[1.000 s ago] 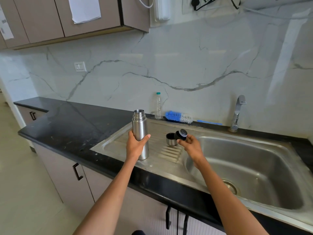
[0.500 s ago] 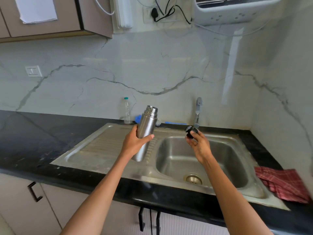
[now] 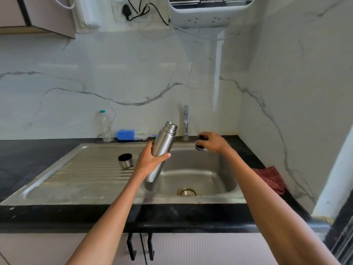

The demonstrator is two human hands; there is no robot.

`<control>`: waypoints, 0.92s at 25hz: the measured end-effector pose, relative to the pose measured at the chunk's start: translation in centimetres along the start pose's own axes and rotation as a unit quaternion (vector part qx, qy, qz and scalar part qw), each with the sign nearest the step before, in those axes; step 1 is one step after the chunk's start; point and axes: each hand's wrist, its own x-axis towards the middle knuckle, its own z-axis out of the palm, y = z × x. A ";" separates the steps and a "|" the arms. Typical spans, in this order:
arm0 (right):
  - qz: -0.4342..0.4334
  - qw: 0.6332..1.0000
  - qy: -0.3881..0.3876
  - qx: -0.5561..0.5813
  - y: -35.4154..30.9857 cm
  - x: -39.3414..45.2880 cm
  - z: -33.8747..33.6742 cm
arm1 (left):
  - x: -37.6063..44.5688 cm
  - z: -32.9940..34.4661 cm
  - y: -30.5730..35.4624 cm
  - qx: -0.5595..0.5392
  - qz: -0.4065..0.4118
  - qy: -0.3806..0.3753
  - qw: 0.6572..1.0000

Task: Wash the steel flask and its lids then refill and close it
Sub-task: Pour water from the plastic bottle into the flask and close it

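Observation:
My left hand [image 3: 148,159] grips the steel flask [image 3: 163,144] round its middle. The flask is uncapped and tilts with its threaded mouth up and to the right, over the left edge of the sink basin [image 3: 206,169]. My right hand [image 3: 213,141] holds the black inner lid [image 3: 199,146] above the basin's back right, just right of the tap [image 3: 185,122]. The steel cup lid [image 3: 125,160] lies on the ribbed drainboard [image 3: 86,173], its dark opening up, left of my left hand.
A clear plastic bottle [image 3: 105,127] and a blue and white bottle brush [image 3: 131,135] sit at the back of the black counter. A red checked cloth [image 3: 269,178] lies right of the sink. The drain [image 3: 186,191] shows in the basin floor. Cables hang above.
Both hands moved right from the drainboard to above the basin. The flask was lifted and tilted. My right hand carried the black lid past the tap. The cup lid stayed on the drainboard.

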 end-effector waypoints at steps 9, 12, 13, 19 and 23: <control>0.044 0.956 0.053 0.285 -0.8 0.0 0.0 | -0.5 0.6 0.0 -0.011 0.006 -0.016 1.000; 0.008 0.890 0.059 0.451 -3.3 -0.3 -1.4 | -0.7 0.6 -0.2 -0.006 0.006 -0.019 1.000; -0.015 0.881 0.049 0.469 -4.1 -0.3 -1.7 | -0.7 0.6 -0.4 -0.002 0.008 -0.020 1.000; -0.121 0.923 -0.008 0.367 -6.3 0.3 -1.2 | -0.7 1.3 -1.2 -0.004 0.019 -0.017 1.000; -0.165 0.934 -0.037 0.313 -6.5 0.2 -1.4 | -0.7 1.4 -1.1 -0.008 0.023 -0.016 1.000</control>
